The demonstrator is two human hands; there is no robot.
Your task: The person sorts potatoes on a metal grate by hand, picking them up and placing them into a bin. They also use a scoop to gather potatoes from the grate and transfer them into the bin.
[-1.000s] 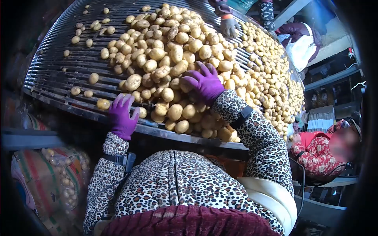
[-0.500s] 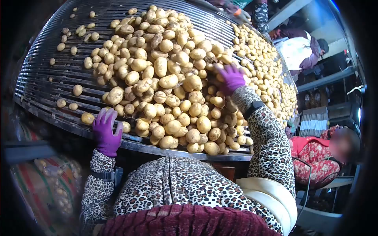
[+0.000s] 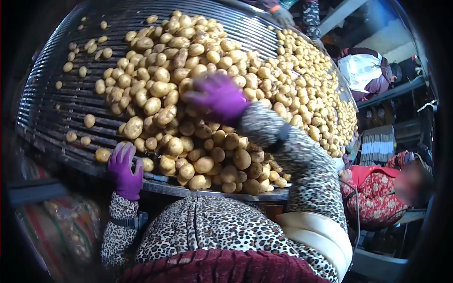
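A heap of potatoes (image 3: pixel 152 106) covers much of a slatted metal sorting table (image 3: pixel 52 111). My left hand (image 3: pixel 126 170), in a purple glove, lies on the table's near edge with its fingers stretched out and the thumb apart. Beside its fingertips are a single potato (image 3: pixel 102 155) on the left and another on the right. Over the middle of the heap is my right hand (image 3: pixel 219 98), also in a purple glove. Its fingers are smeared by motion, and I cannot see whether any potato is in them.
Smaller potatoes (image 3: pixel 325 101) spread along the right side. A co-worker's gloved hand (image 3: pixel 283 18) is at the far edge. One person in a white vest (image 3: pixel 361 73) and another in red clothes (image 3: pixel 373 191) are at the right. A striped sack (image 3: pixel 47 231) stands below left.
My right hand has swept left across the heap, and potatoes on the right have shifted and spread. My left hand has stayed at the edge.
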